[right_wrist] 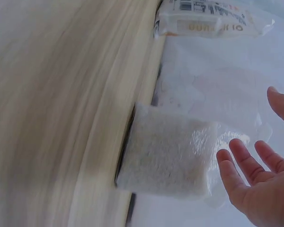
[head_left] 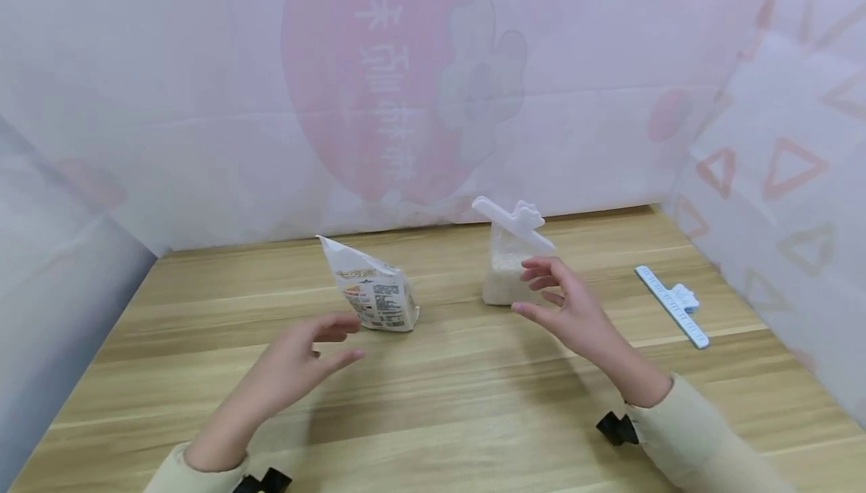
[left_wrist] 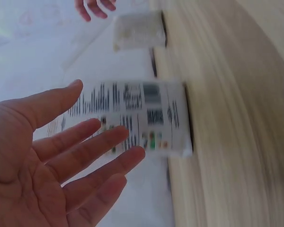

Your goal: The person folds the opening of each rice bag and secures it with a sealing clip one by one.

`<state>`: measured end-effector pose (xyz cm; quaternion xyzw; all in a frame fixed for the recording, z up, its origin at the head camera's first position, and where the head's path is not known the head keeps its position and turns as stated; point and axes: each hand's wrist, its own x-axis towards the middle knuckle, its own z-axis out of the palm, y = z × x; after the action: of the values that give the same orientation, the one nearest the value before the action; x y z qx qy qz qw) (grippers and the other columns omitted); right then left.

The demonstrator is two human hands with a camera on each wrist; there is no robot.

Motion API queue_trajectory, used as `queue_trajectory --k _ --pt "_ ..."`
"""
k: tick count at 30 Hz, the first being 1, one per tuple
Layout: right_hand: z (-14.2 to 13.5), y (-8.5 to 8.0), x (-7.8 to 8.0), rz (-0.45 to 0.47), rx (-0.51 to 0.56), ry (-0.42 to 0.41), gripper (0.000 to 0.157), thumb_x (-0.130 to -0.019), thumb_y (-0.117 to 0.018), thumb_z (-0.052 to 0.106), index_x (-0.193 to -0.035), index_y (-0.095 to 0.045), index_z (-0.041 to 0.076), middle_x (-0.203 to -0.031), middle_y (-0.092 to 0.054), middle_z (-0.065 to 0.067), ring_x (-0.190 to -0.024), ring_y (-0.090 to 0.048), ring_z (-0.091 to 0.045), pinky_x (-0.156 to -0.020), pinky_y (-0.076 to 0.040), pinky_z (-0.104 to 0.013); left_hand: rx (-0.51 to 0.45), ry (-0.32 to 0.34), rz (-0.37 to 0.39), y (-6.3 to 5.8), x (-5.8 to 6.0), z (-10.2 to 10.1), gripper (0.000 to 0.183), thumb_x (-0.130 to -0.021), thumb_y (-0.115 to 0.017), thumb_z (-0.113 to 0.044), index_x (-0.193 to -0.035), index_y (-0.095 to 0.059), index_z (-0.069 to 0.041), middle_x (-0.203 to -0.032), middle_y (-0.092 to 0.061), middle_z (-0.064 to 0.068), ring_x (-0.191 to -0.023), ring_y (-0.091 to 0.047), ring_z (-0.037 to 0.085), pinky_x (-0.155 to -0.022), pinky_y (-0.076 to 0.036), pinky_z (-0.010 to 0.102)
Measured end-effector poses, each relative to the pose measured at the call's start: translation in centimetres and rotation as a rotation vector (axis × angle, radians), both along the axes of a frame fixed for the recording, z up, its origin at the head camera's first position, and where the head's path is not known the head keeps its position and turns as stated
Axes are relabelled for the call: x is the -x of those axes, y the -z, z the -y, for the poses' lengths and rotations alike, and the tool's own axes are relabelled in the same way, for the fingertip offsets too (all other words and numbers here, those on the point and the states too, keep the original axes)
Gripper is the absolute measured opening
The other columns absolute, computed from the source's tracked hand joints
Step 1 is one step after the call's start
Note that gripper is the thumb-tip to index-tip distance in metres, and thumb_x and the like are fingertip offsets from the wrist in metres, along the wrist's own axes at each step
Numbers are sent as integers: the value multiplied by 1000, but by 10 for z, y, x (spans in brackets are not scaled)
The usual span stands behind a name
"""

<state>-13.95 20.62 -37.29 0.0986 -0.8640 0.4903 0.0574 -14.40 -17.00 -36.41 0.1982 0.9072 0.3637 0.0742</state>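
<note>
Fingers [left_wrist: 87, 150] of the left hand [head_left: 291, 365] are spread and slightly bent, the thumb parted from them, and the hand holds nothing. This hand is to the left of the clear bag [head_left: 504, 276] of white grains and nearer the person than it, just beside a printed packet [head_left: 375, 294]; whether a fingertip touches that packet, I cannot tell.

The packet stands on the wooden table [head_left: 433, 418] to the left of the clear bag, well apart from it, its top drawn up to a slanted point.

The right hand [head_left: 576, 314] is just in front of the clear bag and to its right, thumb and fingers set wide in a loose curve, gripping nothing. Its fingertips overlap the bag in the right wrist view, but contact cannot be told.

A white clip [head_left: 514, 222] slants across the clear bag's top. To the bag's right, beyond the right hand, lies a light blue clip [head_left: 670, 305].
</note>
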Motion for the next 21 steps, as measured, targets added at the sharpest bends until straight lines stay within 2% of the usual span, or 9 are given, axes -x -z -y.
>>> queue_trajectory --k 3,7,10,13,17,21 --pt "11 0 3 2 31 -28 59 -86 -78 12 -136 -49 3 -128 -60 -19 -117 -57 -40 -102 -46 -61 20 -11 -40 -1 3 18 49 -92 -69 -40 -130 -62 -9 -129 -67 12 -117 -63 36 -86 -55 55" --pt "26 0 9 16 63 -81 57 -86 -77 11 -135 -49 4 -130 -59 -19 -119 -57 -39 -102 -47 -58 34 -36 -70 0 13 36 51 -93 -69 -35 -133 -58 -5 -133 -63 19 -119 -61 42 -87 -53 60" --pt "38 1 16 33 84 -129 55 -87 -77 10 -135 -50 4 -131 -59 -17 -120 -57 -36 -103 -47 -56 51 -32 -93 3 26 48 54 -93 -70 -30 -136 -54 -1 -136 -60 23 -121 -58 46 -90 -51 63" --pt "49 5 24 57 122 -170 55 -87 -76 10 -135 -50 3 -133 -58 -19 -121 -57 -36 -104 -47 -56 90 -2 -114 9 45 57 61 -92 -71 -30 -140 -50 0 -139 -57 24 -124 -55 48 -95 -47 65" --pt "64 12 33 100 160 -202 55 -87 -76 10 -135 -50 1 -134 -58 -21 -122 -57 -37 -104 -47 -55 99 44 -87 18 66 61 67 -91 -73 -29 -145 -44 0 -144 -53 22 -129 -52 47 -104 -41 64" --pt "79 18 39 146 155 -219 56 -88 -75 12 -137 -49 2 -136 -56 -22 -124 -55 -41 -103 -48 -54 69 74 -64 24 73 52 67 -89 -75 -24 -145 -44 -3 -145 -52 21 -130 -51 46 -106 -40 64"
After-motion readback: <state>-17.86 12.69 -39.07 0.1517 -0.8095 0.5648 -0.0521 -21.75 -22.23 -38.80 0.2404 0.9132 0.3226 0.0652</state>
